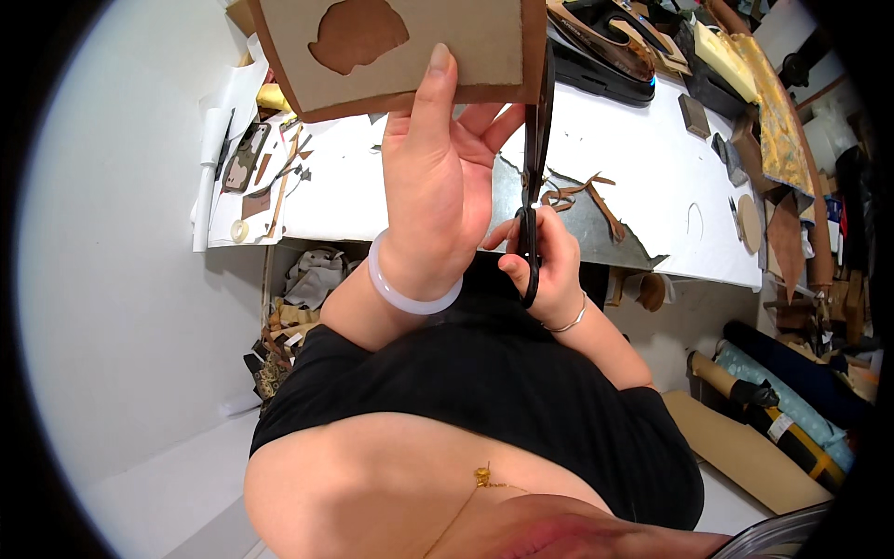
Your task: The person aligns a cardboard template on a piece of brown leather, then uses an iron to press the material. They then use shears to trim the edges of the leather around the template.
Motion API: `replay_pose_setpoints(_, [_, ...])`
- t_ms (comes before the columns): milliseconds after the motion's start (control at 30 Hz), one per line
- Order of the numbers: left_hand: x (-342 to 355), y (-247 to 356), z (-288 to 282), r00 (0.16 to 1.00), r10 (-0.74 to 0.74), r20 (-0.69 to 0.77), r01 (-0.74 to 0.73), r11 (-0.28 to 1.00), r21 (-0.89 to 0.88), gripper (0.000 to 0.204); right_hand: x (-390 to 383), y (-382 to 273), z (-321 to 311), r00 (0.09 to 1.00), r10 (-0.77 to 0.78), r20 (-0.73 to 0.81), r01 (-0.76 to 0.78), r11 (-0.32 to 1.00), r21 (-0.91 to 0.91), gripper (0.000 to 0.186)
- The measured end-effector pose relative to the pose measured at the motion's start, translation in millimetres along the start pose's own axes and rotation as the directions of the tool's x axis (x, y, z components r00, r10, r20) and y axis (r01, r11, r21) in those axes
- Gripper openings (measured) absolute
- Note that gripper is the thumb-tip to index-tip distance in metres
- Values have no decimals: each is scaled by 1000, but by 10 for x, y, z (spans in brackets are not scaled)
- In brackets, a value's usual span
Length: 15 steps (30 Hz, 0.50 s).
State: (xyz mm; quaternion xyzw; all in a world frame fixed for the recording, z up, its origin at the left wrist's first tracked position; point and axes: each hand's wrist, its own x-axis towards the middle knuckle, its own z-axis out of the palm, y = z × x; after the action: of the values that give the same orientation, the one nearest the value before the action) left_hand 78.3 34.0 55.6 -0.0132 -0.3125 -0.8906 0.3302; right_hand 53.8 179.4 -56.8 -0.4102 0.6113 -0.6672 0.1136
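Note:
My left hand [430,177] holds up a brown leather sheet [536,47] with a pale card [484,65] lying on it. Its thumb presses on the card's face, and the other fingers are behind. An irregular hole in the card shows brown beneath. My right hand [557,265] grips the black handles of a pair of scissors [537,140], whose blades point away from me along the sheet's right edge. Whether the blades touch the leather I cannot tell. Below them, thin brown leather strips [605,210] lie on a grey cutting surface [596,240].
On the white table [345,186], a phone [246,156], a tape roll [239,230] and scraps lie at the left. A black-and-brown iron [615,47] stands at the back right, near a dark block [694,115]. Rolled materials [782,401] lean at the lower right.

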Motion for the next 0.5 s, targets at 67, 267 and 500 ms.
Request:
replay_pose_setpoints(67, [0, -3, 4, 1000, 6, -3, -6, 1000, -2, 24, 0, 21, 6, 1000, -23, -5, 23, 1000, 0, 48])
replay_pose_setpoints(267, [-11, 5, 22, 1000, -2, -12, 2, 1000, -6, 23, -9, -3, 10, 1000, -4, -19, 4, 1000, 1, 44])
replay_pose_setpoints(500, [-29, 11, 41, 1000, 8, -4, -8, 1000, -7, 22, -21, -46, 17, 997, 61, -43, -61, 998, 11, 40])
